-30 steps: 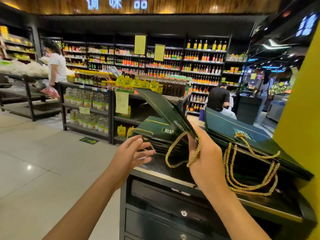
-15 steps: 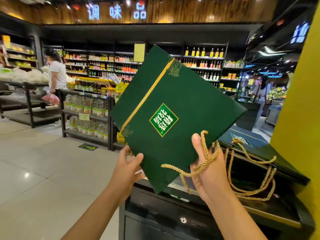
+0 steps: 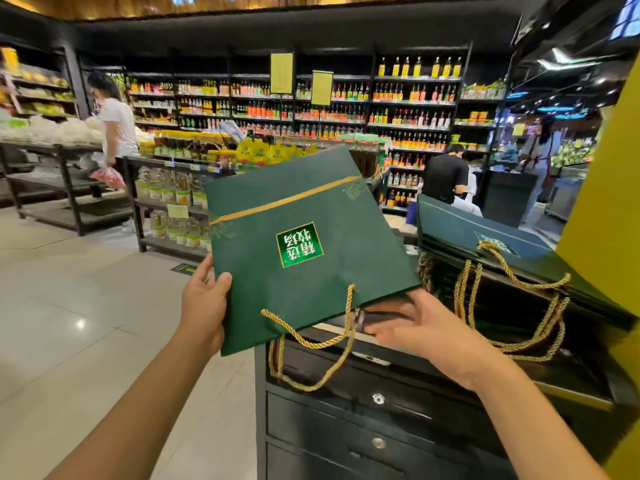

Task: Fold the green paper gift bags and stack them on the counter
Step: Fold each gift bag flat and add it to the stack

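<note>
A flat green paper gift bag (image 3: 304, 244) with a gold stripe, a green label and gold rope handles hangs in the air over the black counter (image 3: 381, 344). My left hand (image 3: 204, 306) grips its lower left corner, thumb on the front face. My right hand (image 3: 415, 323) is under the bag's open bottom edge, palm up with fingers spread, apart from the paper as far as I can see. A stack of folded green bags (image 3: 502, 244) lies on the counter to the right, its gold handles drooping over the front.
The counter has drawers (image 3: 377, 420) below and stands against a yellow pillar (image 3: 609, 202) on the right. Store shelves (image 3: 166, 188) with jars stand behind the bag. People stand at far left, centre right and far right. Tiled floor spreads to the left.
The bag has tilted down from upright to a flatter slant. My right hand let go of the handle and bag edge and now lies open beneath it. My left hand took hold of the corner.
</note>
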`<action>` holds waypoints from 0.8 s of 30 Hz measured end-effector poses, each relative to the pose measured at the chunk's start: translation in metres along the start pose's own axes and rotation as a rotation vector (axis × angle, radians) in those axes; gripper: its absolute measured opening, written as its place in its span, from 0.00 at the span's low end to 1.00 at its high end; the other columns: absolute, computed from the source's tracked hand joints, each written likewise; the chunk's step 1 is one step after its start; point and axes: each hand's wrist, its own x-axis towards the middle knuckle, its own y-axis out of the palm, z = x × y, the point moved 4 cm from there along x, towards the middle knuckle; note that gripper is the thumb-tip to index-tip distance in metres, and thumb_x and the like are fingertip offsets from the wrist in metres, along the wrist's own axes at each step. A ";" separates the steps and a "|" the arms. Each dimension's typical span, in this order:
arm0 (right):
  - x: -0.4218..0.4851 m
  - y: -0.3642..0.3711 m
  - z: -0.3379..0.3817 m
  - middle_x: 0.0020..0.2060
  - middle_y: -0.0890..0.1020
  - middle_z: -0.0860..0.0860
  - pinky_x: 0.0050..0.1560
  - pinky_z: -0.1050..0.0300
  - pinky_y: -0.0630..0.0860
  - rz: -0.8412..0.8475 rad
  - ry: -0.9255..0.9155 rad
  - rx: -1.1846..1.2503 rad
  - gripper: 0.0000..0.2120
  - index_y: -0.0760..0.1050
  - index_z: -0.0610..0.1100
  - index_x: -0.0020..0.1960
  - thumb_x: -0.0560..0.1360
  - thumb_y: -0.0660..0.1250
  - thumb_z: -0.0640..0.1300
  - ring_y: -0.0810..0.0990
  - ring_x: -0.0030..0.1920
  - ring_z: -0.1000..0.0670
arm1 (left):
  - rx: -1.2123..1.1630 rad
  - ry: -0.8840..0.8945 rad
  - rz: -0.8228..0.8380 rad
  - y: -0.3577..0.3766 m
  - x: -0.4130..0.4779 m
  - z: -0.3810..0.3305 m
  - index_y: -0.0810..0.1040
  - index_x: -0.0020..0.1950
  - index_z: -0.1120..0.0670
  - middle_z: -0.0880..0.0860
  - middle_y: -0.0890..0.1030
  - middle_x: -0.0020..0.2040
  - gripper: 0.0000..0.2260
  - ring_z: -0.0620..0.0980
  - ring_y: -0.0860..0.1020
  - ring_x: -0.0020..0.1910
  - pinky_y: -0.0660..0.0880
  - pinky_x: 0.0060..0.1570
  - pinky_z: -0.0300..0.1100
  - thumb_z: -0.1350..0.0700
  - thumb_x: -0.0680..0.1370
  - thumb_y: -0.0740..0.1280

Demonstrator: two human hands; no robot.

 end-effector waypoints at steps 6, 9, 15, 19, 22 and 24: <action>0.011 -0.013 -0.024 0.59 0.83 0.43 0.48 0.55 0.84 -0.348 0.132 0.092 0.22 0.65 0.47 0.77 0.85 0.52 0.34 0.87 0.48 0.45 | 0.132 -0.056 -0.047 -0.006 0.002 0.017 0.68 0.78 0.49 0.48 0.85 0.49 0.23 0.49 0.85 0.43 0.83 0.34 0.43 0.65 0.84 0.60; 0.004 -0.019 -0.021 0.60 0.82 0.51 0.55 0.58 0.78 -0.462 -0.006 -0.311 0.20 0.68 0.49 0.76 0.85 0.55 0.44 0.82 0.53 0.54 | 0.220 -0.042 -0.051 -0.006 0.003 0.022 0.69 0.76 0.49 0.53 0.85 0.51 0.22 0.49 0.84 0.42 0.83 0.37 0.45 0.65 0.84 0.60; 0.026 -0.010 -0.020 0.76 0.68 0.52 0.74 0.61 0.56 -0.311 -0.288 -0.733 0.21 0.67 0.48 0.78 0.85 0.59 0.47 0.63 0.77 0.52 | 0.432 0.037 -0.075 0.001 0.013 0.022 0.71 0.76 0.53 0.54 0.83 0.46 0.21 0.51 0.83 0.44 0.81 0.44 0.47 0.62 0.83 0.63; 0.053 -0.006 -0.036 0.82 0.56 0.50 0.77 0.61 0.43 -0.119 -0.332 -0.926 0.23 0.61 0.49 0.80 0.86 0.54 0.48 0.47 0.82 0.51 | 0.580 0.086 -0.069 0.009 0.015 0.018 0.71 0.75 0.54 0.55 0.83 0.53 0.20 0.52 0.82 0.48 0.79 0.44 0.45 0.60 0.83 0.64; 0.058 -0.006 -0.049 0.82 0.54 0.53 0.76 0.62 0.44 -0.070 -0.274 -0.874 0.22 0.59 0.52 0.81 0.87 0.51 0.50 0.44 0.82 0.54 | 0.764 0.158 -0.060 0.014 0.017 0.009 0.74 0.72 0.54 0.55 0.80 0.62 0.18 0.55 0.79 0.58 0.78 0.57 0.53 0.60 0.81 0.65; 0.058 -0.005 -0.053 0.82 0.54 0.54 0.75 0.62 0.44 -0.070 -0.263 -0.854 0.22 0.59 0.53 0.81 0.87 0.50 0.50 0.44 0.81 0.55 | 1.043 0.326 -0.084 0.021 0.013 -0.005 0.77 0.70 0.51 0.55 0.77 0.64 0.18 0.58 0.75 0.63 0.72 0.63 0.56 0.58 0.79 0.66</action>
